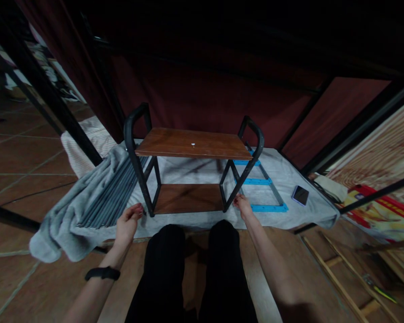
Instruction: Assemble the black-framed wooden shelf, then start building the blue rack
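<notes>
A small two-tier rack with black tube side frames (139,175) stands upright on the pale cloth in front of my knees. Its brown wooden upper shelf (193,143) has a small white mark near the middle, and a matching lower shelf (188,198) sits between the legs. My left hand (128,220) is just left of the rack's near left foot, fingers curled together; what they hold, if anything, is too small to make out. Beside the near right leg is my right hand (244,207), its fingers also bent inward, their contents hidden.
Grey tubes (112,197) lie in a bundle on a grey blanket (65,224) at left. Blue-and-grey frame pieces (262,181) and a phone (300,195) lie on the cloth (284,166) at right. Dark metal posts (54,94) flank the bench. A wooden ladder-like frame (343,273) lies lower right.
</notes>
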Tool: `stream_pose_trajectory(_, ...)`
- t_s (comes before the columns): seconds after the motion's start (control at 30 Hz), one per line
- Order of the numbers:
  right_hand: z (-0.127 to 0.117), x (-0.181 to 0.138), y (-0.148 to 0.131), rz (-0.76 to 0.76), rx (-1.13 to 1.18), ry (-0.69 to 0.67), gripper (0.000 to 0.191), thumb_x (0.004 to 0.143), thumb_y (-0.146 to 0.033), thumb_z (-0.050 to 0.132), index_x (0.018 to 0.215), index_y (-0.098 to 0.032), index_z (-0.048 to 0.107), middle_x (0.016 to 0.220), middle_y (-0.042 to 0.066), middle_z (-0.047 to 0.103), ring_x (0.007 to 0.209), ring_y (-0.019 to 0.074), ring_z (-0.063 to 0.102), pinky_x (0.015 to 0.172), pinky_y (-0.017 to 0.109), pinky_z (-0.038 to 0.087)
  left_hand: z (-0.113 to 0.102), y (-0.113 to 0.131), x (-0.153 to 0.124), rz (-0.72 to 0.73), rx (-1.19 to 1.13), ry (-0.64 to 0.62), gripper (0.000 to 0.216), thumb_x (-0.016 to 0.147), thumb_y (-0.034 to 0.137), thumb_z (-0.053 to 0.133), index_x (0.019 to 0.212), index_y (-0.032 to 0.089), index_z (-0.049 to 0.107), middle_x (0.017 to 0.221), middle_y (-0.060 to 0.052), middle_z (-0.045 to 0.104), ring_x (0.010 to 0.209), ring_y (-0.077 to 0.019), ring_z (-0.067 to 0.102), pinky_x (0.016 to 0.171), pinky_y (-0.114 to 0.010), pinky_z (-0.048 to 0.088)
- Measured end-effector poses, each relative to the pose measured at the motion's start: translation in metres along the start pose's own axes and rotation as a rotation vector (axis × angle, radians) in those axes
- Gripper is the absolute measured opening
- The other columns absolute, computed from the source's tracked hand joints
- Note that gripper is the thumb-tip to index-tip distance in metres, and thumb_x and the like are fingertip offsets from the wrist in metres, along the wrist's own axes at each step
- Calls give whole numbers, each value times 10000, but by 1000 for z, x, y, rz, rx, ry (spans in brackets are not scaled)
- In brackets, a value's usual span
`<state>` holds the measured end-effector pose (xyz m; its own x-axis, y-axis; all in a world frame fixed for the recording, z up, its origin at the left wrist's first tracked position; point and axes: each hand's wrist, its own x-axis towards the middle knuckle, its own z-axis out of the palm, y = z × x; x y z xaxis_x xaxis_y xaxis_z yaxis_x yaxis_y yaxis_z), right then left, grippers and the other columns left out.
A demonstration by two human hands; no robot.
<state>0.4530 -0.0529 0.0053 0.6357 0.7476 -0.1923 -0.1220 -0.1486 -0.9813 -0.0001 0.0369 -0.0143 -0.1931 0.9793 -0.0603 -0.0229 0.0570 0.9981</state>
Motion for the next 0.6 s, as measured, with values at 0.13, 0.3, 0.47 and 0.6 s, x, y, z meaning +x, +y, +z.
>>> stream_pose_trajectory(0.13,0,-5,29,10,-48,1,209,662,-416,607,698,-212,587,570,-4,578,508,135,512,500,261,419,5,-10,-3,-43,32,-12,386,633,358,711,961,156,676,878,-61,695,818,-213,671,862,-397,541)
stream_pose_trajectory(0.3,-3,-17,47,-53,-114,18,253,701,-465,591,717,-213,597,603,8,598,531,148,501,494,266,391,10,-13,-6,-107,39,-11,226,732,281,631,908,146,673,800,-46,691,691,-161,649,788,-328,548)
stream_pose_trajectory(0.47,-5,-30,48,-184,-275,-17,338,751,-545,554,726,-214,619,630,24,621,625,182,548,557,283,398,15,-6,-3,-168,39,-33,137,737,237,626,819,137,670,693,-30,670,585,-132,597,639,-255,509)
stream_pose_trajectory(0.6,-4,-33,50,-243,-371,-48,393,779,-578,514,738,-204,627,657,33,627,645,188,548,593,296,401,19,-2,-1,-189,57,-42,169,713,291,663,760,128,667,639,-21,647,551,-116,558,584,-230,464)
